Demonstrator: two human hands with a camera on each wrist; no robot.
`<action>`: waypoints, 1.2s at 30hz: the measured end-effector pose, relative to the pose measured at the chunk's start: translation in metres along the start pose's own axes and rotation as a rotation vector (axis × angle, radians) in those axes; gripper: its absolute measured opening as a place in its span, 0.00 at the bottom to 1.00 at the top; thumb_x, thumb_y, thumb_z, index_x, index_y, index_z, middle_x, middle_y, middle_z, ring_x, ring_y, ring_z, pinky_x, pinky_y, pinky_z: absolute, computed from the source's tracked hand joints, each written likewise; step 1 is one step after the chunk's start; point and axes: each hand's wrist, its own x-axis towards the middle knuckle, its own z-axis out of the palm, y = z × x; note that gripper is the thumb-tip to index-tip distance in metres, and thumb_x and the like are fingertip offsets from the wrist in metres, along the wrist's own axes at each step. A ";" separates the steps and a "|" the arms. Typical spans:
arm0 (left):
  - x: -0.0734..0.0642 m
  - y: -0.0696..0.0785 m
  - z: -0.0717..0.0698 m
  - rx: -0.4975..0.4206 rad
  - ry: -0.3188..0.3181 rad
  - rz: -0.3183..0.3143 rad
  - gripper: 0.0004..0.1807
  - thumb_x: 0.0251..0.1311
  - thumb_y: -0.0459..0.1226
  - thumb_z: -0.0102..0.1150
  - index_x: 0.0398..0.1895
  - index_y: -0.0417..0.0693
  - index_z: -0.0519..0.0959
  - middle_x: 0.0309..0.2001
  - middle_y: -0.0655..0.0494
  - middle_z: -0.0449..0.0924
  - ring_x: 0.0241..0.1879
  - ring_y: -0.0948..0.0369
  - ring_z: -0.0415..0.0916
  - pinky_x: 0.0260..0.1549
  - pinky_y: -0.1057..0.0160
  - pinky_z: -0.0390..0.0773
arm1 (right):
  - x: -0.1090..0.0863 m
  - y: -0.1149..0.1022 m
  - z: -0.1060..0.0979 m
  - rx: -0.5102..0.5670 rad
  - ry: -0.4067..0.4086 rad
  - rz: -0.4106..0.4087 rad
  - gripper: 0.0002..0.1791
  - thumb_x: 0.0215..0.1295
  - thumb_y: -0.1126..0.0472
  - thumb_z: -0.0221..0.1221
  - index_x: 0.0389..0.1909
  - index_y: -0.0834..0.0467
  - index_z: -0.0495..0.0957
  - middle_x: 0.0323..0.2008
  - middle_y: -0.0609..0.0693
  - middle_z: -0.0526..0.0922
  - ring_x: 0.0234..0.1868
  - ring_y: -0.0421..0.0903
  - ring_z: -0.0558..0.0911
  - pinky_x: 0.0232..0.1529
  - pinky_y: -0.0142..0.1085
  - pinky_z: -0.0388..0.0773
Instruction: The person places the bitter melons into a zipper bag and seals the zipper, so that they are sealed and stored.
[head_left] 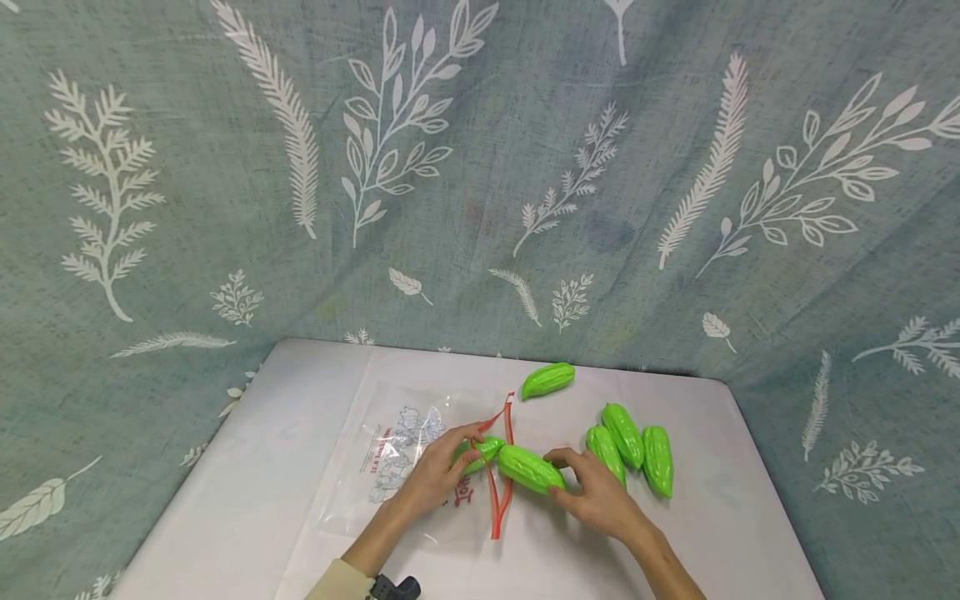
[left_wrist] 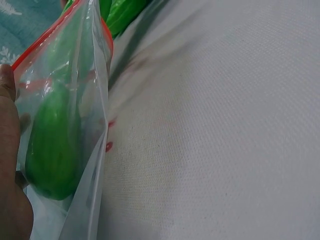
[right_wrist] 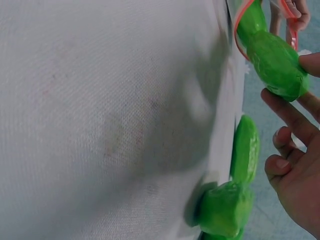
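The right hand (right_wrist: 300, 175) pinches a green gourd (right_wrist: 276, 66) at a red-edged bag's (right_wrist: 237, 27) mouth.

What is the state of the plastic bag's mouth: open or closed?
Open. The red edges of the plastic bag stand apart, and the green vegetable pinched by the right hand reaches between them.

Six green gourds (head_left: 531, 469); one clear bag (head_left: 397, 454); two hands (head_left: 435, 467) (head_left: 600, 497); one table (head_left: 225, 500)

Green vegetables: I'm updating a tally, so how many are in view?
6: one vegetable in the clear bag by the left hand; another vegetable at the bag's opening, in the right hand; three vegetables together on the right; one vegetable alone at the back.
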 end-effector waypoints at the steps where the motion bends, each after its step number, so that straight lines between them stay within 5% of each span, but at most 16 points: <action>1: 0.000 0.000 0.000 0.000 0.002 0.004 0.15 0.71 0.47 0.54 0.57 0.60 0.76 0.68 0.63 0.73 0.69 0.58 0.70 0.67 0.54 0.70 | 0.000 0.000 0.000 0.004 -0.001 0.004 0.22 0.63 0.49 0.67 0.58 0.42 0.77 0.50 0.39 0.83 0.52 0.48 0.80 0.47 0.44 0.77; 20: -0.001 0.002 0.003 -0.024 -0.002 0.005 0.14 0.70 0.45 0.56 0.56 0.56 0.77 0.68 0.64 0.73 0.68 0.59 0.70 0.67 0.55 0.70 | 0.007 -0.002 0.008 -0.005 -0.025 0.010 0.24 0.64 0.46 0.65 0.60 0.42 0.76 0.55 0.36 0.81 0.58 0.42 0.77 0.57 0.49 0.77; 27: -0.002 0.002 0.004 0.005 0.032 0.061 0.13 0.69 0.43 0.57 0.55 0.58 0.76 0.67 0.63 0.74 0.66 0.57 0.72 0.65 0.53 0.73 | 0.011 -0.004 0.012 -0.017 -0.033 0.028 0.24 0.65 0.43 0.65 0.61 0.40 0.75 0.56 0.35 0.81 0.58 0.42 0.77 0.55 0.49 0.78; 36: -0.001 0.002 0.004 -0.004 0.018 0.053 0.13 0.70 0.44 0.56 0.55 0.57 0.76 0.67 0.62 0.74 0.67 0.57 0.71 0.66 0.54 0.72 | 0.013 -0.006 0.012 -0.044 -0.031 0.026 0.25 0.66 0.45 0.64 0.62 0.41 0.75 0.58 0.37 0.80 0.59 0.43 0.77 0.55 0.48 0.78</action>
